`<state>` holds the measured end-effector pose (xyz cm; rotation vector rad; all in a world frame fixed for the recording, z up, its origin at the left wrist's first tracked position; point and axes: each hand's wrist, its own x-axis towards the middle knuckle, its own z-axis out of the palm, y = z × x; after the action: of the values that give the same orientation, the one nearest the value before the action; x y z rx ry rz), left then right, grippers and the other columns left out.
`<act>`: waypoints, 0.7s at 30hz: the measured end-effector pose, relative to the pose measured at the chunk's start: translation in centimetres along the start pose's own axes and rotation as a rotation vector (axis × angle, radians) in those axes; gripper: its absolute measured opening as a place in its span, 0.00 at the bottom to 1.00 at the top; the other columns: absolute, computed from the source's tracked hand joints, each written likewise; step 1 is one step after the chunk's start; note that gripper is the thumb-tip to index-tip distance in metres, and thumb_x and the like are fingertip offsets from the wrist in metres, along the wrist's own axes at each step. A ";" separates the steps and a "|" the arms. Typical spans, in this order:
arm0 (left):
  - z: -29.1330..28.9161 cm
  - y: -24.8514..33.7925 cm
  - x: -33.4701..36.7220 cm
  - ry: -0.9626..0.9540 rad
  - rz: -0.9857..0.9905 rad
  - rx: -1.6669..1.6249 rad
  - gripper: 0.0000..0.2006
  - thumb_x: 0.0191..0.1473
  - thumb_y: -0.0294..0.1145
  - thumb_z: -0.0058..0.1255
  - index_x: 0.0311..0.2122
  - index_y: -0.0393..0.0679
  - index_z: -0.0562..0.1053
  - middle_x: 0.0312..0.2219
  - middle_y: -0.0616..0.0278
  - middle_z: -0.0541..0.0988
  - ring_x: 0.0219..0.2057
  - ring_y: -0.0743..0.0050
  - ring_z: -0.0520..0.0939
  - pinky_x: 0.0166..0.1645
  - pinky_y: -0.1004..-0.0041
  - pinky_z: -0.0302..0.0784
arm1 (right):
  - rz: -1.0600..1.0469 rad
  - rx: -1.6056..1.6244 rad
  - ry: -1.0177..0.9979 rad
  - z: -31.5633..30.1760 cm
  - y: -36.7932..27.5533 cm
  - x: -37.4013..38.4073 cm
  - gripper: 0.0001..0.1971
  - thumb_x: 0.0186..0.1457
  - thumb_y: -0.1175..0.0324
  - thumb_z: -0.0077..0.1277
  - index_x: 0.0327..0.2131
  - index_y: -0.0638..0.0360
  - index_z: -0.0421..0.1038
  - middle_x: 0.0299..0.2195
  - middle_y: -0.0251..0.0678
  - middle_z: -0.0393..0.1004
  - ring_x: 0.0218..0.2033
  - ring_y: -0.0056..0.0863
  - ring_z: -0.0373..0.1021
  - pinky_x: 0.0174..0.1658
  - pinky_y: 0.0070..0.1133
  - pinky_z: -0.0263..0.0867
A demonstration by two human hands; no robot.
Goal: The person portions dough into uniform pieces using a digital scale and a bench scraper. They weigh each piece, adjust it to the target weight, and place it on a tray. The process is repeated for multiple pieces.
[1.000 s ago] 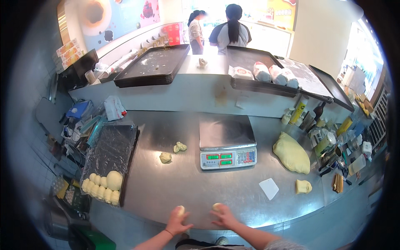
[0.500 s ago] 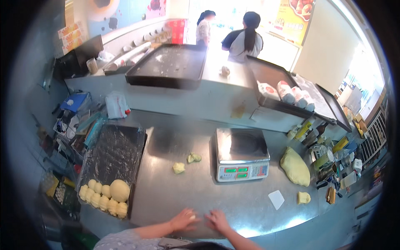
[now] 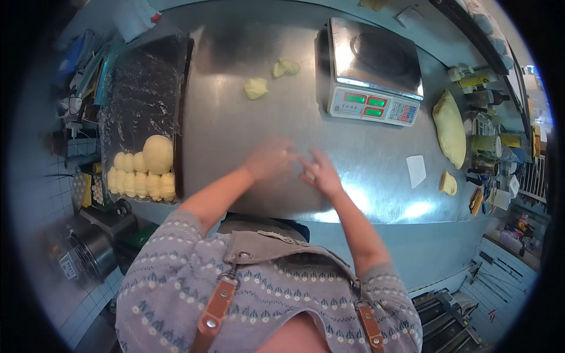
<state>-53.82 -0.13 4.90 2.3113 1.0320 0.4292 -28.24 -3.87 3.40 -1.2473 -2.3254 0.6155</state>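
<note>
Over the steel worktop [image 3: 235, 132], in front of my body, my left hand [image 3: 271, 160] is smeared by motion, its fingers hard to make out. Close beside it, my right hand [image 3: 321, 172] has bent fingers pointing toward the left one. A small pale lump [image 3: 310, 175], like dough, shows at its thumb and fingers. Ahead of the hands lie two torn pieces of yellow dough, a rounder lump [image 3: 256, 89] and a folded one [image 3: 286, 67]. On the left, a dark tray [image 3: 138, 82] lined with clear plastic holds several dough balls [image 3: 138, 183] in rows and one larger ball [image 3: 158, 155].
A digital scale [image 3: 376, 70] stands at the back right. Right of it lie a big dough mass [image 3: 450, 130], a white scraper [image 3: 416, 171] and a small dough chunk [image 3: 448, 183]. Bottles and jars [image 3: 487, 144] crowd the right edge. A white plastic bag [image 3: 134, 17] sits behind the tray.
The view has tilted down, so the people and upper shelf have left it and my torso shows. My hands have drawn closer together above the worktop. The loose dough pieces have stayed put.
</note>
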 end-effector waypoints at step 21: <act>3.7 4.5 -3.1 -0.037 0.090 -0.110 0.21 0.41 0.38 0.67 0.43 0.56 0.75 0.48 0.56 0.71 0.52 0.53 0.69 0.59 0.55 0.63 | 0.003 0.124 -0.041 -0.8 2.6 -3.3 0.30 0.47 0.67 0.64 0.55 0.51 0.66 0.53 0.42 0.62 0.53 0.37 0.63 0.55 0.35 0.63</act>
<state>-51.46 -6.25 4.55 2.2650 0.8679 0.4650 -24.44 -5.22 2.09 -1.1920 -2.2805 0.7800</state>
